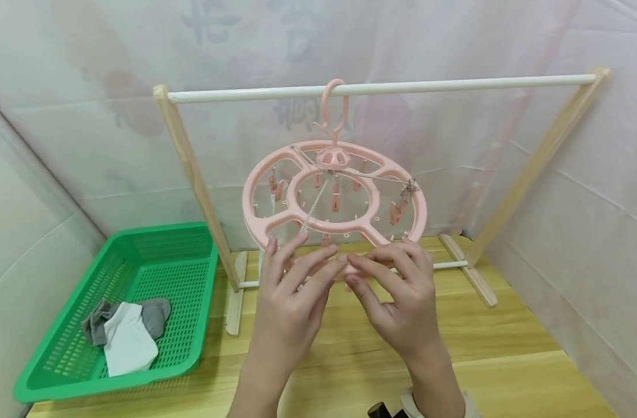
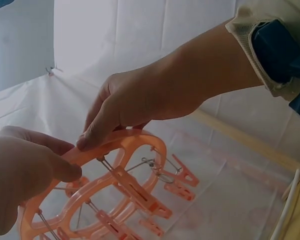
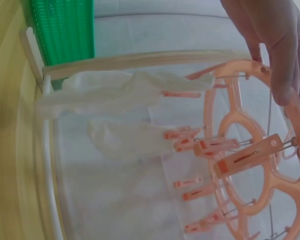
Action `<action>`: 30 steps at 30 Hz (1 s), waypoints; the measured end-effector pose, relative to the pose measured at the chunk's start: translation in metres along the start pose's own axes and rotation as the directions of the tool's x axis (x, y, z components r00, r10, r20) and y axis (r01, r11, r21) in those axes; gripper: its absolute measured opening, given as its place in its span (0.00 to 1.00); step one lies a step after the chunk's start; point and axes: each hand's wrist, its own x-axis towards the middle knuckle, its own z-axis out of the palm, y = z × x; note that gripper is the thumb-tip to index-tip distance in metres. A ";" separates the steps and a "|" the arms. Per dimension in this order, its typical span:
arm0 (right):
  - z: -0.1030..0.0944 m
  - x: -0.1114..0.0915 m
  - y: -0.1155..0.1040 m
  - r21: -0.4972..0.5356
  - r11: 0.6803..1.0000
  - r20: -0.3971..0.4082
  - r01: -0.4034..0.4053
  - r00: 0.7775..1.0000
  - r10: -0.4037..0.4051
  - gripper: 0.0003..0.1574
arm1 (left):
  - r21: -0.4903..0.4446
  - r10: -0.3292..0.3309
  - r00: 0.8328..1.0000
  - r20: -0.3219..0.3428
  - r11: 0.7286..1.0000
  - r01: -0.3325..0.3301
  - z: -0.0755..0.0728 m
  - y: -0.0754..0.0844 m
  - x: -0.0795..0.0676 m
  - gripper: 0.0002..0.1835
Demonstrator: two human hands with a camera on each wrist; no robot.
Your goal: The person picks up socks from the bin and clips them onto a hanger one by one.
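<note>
A pink round clip hanger hangs by its hook from a white rod, its ring tilted down at the near side. On the near rim my left hand pinches the ring between thumb and fingers. Right beside it, my right hand holds the same rim, the fingertips of both hands almost meeting. Several pink clips dangle beneath the ring on metal links. In the right wrist view, white socks hang from clips on the left-hand side; the head view mostly hides them behind the ring and left hand.
The white rod spans a wooden-legged stand on the wood-grain table. To the left is a green basket with a white sock and grey socks inside. Pale fabric walls enclose the table.
</note>
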 end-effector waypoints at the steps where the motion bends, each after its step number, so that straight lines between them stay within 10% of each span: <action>1: 0.000 0.000 -0.001 -0.002 1.000 0.000 -0.001 1.000 0.001 0.24 | 0.000 0.001 1.000 -0.005 1.000 -0.001 0.000 -0.001 0.000 0.15; 20: -0.002 0.002 -0.018 0.014 0.996 -0.029 0.088 0.996 -0.088 0.16 | -0.146 -0.011 0.998 -0.060 0.989 0.002 -0.006 -0.015 0.001 0.10; 30: -0.005 -0.005 -0.023 0.112 0.987 -0.302 0.115 0.950 -0.076 0.18 | -0.161 -0.033 0.996 -0.080 0.987 0.020 -0.007 -0.018 0.000 0.10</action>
